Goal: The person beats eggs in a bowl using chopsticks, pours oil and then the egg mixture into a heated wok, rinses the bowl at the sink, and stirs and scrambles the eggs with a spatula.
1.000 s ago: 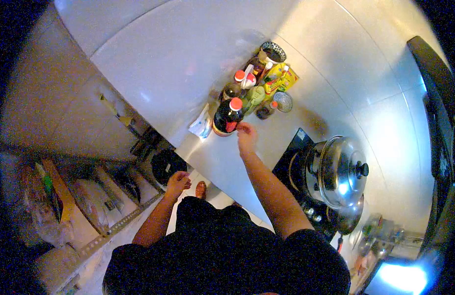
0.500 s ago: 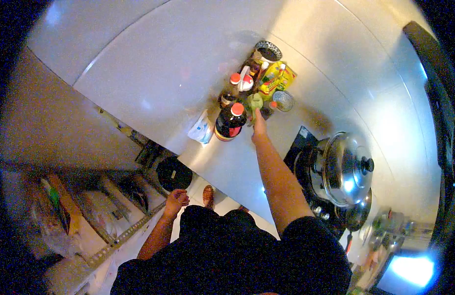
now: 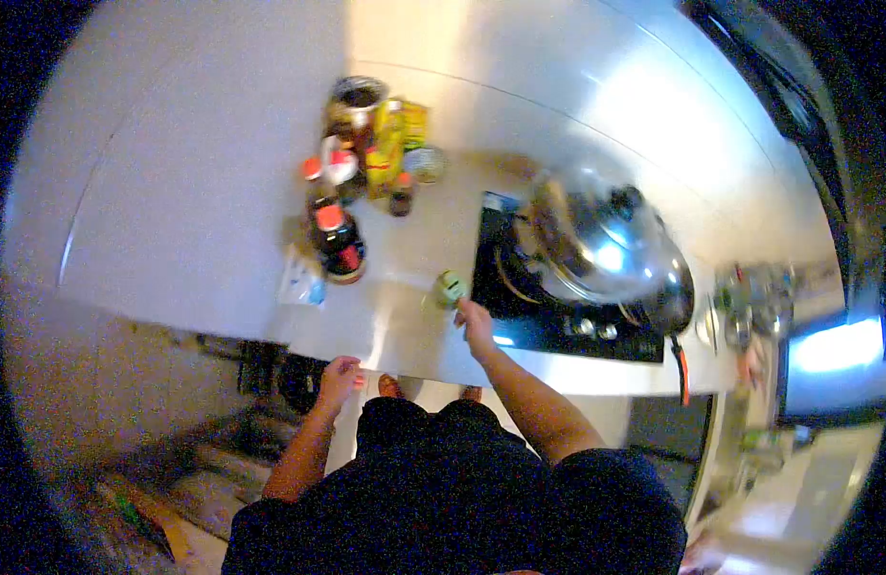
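My right hand [image 3: 477, 324] is closed round a small container with a pale green top [image 3: 451, 287], over the counter just left of the stove. Blur and my fingers hide its lower part. My left hand [image 3: 340, 379] hangs by the counter's front edge, loosely open with nothing in it. Above it on the counter stand a dark bottle with a red cap [image 3: 336, 244] and a white-and-blue packet [image 3: 302, 280]. Farther back are a yellow packet [image 3: 387, 149], a small dark bottle with a red cap [image 3: 401, 195] and a glass jar [image 3: 425, 164].
A large steel pot with a lid [image 3: 596, 240] sits on the black stove [image 3: 558, 331]. Behind it is a dark pan [image 3: 682, 297], and an orange-red handle [image 3: 681, 374] juts past the front edge. A lit screen [image 3: 836, 350] stands at the right.
My right hand has drawn the green-topped container away from the bottle group, toward me and the stove. My view has turned right, and my left hand is now nearer the counter edge.
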`<state>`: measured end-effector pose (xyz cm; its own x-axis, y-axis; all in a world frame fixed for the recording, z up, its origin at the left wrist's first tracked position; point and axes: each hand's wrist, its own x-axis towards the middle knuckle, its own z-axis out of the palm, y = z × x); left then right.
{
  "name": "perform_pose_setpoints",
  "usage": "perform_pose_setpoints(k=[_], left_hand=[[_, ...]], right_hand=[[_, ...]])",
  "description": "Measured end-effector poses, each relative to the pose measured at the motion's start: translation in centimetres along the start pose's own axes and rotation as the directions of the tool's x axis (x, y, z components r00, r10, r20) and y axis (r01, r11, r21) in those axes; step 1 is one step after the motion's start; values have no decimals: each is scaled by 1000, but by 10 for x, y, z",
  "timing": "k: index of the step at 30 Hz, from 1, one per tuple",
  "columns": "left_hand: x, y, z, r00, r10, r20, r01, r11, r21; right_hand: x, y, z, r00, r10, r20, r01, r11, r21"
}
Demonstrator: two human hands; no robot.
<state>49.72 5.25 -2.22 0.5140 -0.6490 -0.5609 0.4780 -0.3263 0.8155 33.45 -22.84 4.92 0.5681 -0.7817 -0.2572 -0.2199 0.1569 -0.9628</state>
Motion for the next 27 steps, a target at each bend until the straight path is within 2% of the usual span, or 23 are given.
perform_pose_setpoints(k=[1, 2, 5, 6, 9, 13, 14, 17, 19, 21, 22, 25, 27], left_hand=[[8, 2, 8, 999, 3, 52, -1, 1000, -30], [-2, 26, 24, 996, -10, 86, 13, 999, -40], [4, 31, 58, 987, 22, 161, -30, 998, 46], [-4, 41, 79, 986, 24, 162, -36, 997, 71], [-15, 45, 131, 977, 15, 213, -42, 992, 123], [-21, 21, 207, 951, -2, 309, -60, 979, 193], [-27, 14, 231, 950, 11, 311, -85, 970, 227], [-41, -16, 302, 915, -40, 402, -87, 952, 293], [-55, -25, 357, 868, -110, 484, -110, 909, 403], [-71, -34, 403, 834, -152, 530, -87, 913, 398], [-76, -37, 423, 815, -169, 554, -77, 917, 392], [-79, -52, 469, 778, -223, 588, -63, 902, 427], [-89, -42, 490, 770, -235, 594, -138, 847, 514]], right_hand=[[-9, 9, -13, 1000, 1, 18, -2, 998, 66], [-11, 35, -27, 1000, -24, -12, 24, 999, 45], [-61, 7, -67, 997, 65, -36, -65, 998, -26], [-74, 2, -81, 990, 138, -32, -139, 990, -21], [-122, -7, -126, 997, -37, -73, 32, 997, -74], [-182, 2, -208, 980, -95, -177, 51, 969, -241], [-197, 4, -229, 977, 93, -191, -124, 980, -156], [-243, 16, -282, 929, -25, -370, -38, 986, -162], [-271, 19, -316, 905, -9, -424, -72, 982, -175], [-296, 40, -345, 871, -42, -490, -41, 987, -158], [-308, 47, -361, 848, -30, -530, -115, 964, -239], [-342, 63, -395, 782, 24, -623, -139, 981, -137], [-361, 76, -416, 745, 126, -655, -235, 968, -82]])
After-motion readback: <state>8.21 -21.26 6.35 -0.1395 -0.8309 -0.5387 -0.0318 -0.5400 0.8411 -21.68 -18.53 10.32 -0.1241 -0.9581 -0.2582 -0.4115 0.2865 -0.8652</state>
